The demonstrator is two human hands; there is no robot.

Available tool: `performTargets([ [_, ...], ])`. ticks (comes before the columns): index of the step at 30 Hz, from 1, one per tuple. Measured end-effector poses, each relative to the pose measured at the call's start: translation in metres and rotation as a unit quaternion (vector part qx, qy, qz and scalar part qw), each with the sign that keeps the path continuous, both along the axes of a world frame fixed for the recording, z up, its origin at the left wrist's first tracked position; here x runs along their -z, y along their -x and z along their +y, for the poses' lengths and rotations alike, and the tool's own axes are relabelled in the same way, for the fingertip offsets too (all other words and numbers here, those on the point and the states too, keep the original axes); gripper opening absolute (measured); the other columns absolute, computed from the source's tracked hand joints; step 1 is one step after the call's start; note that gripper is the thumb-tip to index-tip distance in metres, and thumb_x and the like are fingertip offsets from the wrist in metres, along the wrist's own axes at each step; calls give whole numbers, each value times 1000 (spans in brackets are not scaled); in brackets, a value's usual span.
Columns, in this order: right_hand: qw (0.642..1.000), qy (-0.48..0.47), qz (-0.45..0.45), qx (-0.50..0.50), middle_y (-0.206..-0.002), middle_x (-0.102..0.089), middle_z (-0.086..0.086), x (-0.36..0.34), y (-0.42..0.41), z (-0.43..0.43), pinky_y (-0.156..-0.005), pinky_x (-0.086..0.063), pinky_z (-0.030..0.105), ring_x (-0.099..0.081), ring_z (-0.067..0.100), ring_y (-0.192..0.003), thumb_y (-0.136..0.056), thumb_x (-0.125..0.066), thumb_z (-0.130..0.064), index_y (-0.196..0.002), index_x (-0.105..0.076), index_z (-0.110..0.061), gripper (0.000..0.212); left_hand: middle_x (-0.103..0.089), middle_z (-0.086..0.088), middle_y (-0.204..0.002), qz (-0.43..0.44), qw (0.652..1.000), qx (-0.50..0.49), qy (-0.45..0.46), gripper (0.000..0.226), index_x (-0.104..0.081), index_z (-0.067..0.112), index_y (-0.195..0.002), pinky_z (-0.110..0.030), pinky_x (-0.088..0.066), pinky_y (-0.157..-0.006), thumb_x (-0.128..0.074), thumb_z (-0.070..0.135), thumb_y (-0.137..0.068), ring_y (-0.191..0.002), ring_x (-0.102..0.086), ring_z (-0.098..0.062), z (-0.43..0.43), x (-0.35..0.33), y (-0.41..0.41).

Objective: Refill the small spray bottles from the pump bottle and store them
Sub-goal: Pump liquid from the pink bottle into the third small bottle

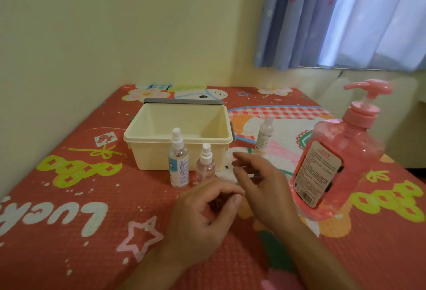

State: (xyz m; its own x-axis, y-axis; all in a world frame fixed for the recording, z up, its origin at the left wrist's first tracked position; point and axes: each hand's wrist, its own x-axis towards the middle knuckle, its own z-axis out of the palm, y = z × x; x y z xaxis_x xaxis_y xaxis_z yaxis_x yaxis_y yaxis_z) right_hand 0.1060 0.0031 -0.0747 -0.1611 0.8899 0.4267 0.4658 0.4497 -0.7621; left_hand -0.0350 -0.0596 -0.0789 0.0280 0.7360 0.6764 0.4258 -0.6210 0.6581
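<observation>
I observe both hands over the worktop (69,197), which carries a red patterned cover, and neither is on a bottle. The left hand (202,216) hovers nearer me than the two spray bottles, its fingers loosely curled toward the thumb with nothing visible in them. The right hand (260,188) is spread and relaxed, holding nothing, its fingertips just right of the short spray bottle (205,165) and apart from it. The tall spray bottle (178,160) stands upright just left of the short one; both are capped, in front of the cream bin (177,137). The pink pump bottle (334,167) stands to the right of the right hand, untouched. Its label shows red print and a barcode, too small to read. The tall bottle's blue-and-white label is illegible. A small white bottle (264,137) right of the bin reads "Ba", the rest out of view. The cover bears "LUCK", upside down to me.
</observation>
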Motion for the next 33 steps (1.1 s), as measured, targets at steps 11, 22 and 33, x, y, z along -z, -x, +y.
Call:
performTargets([
  [11,946,-288,143,35,-102,-69,-3,-126,-91,-34,-82,-48,31,-66,15,-94,-96,-48,-47,-113,-62,-32,26,-66,10,-113,-246,934,58,252,31,-59,32,-115,-11,-49,-77,-66,17,-90,-106,-61,-3,33,-25,-55],
  [22,977,-102,181,45,-90,-67,7,-141,-115,23,-55,-51,15,-60,24,-71,-101,-41,-35,-112,-62,-14,32,-35,-3,-152,-222,909,-85,342,74,-22,21,-152,-32,-37,-101,-62,15,-90,-135,-40,-23,131,-9,-118],
  [33,981,-93,170,20,-88,-72,-3,-127,-117,35,-70,-52,24,-69,14,-78,-103,-39,-30,-97,-66,-24,28,-52,-4,-136,-151,922,-127,334,57,-38,18,-138,-40,-48,-102,-62,5,-88,-120,-54,-24,178,10,-123],
])
